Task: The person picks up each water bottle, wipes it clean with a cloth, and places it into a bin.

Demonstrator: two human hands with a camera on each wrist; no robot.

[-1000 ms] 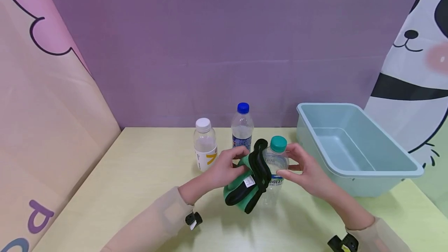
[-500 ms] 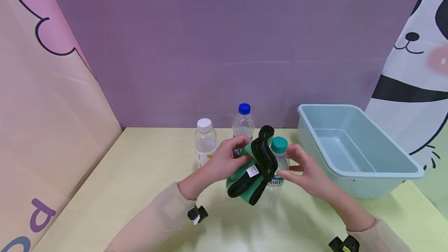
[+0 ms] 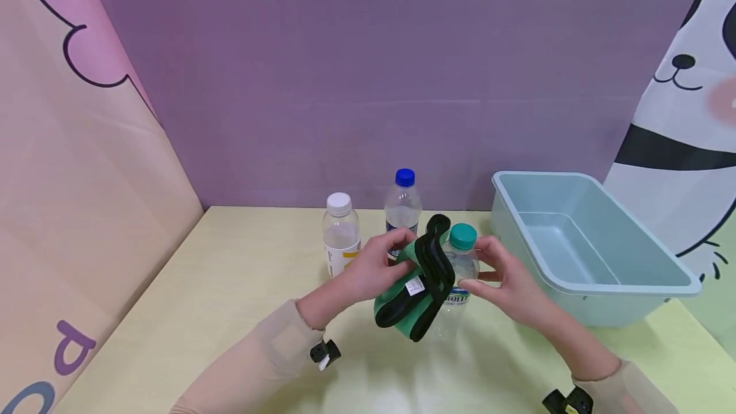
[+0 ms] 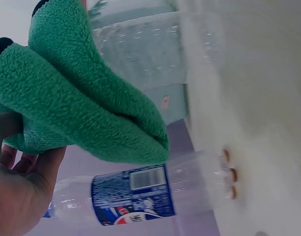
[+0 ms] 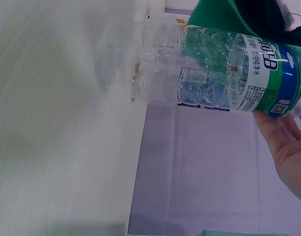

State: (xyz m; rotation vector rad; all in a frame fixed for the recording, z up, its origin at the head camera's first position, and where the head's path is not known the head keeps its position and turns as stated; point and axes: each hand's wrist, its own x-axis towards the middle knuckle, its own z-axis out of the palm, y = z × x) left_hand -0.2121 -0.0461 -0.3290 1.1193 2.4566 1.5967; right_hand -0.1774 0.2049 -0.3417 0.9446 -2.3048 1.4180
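My left hand (image 3: 372, 271) pinches a folded green cloth (image 4: 91, 98) with black edging and a small white tag. The cloth lies against the left side of a clear plastic water bottle (image 3: 462, 265) with a teal cap, hiding part of it. From the right, my right hand (image 3: 513, 289) grips that bottle around its upper part, thumb in front. The bottle stands upright on the table, and its green, blue and white label shows in the right wrist view. Just behind the cloth stands a blue-capped bottle (image 4: 133, 194), partly covered by the cloth and left hand in the head view.
A white-capped bottle (image 3: 342, 232) stands behind my left hand. At the right, a light blue plastic basin (image 3: 531, 260) sits beside my right hand. The pale wooden table (image 3: 241, 273) ends at a purple cloth backdrop (image 3: 322, 82).
The cloth and left hand rose along the bottle, then dropped back slightly. My right hand keeps its hold on the bottle, which stays in place. The head view has shifted a little.
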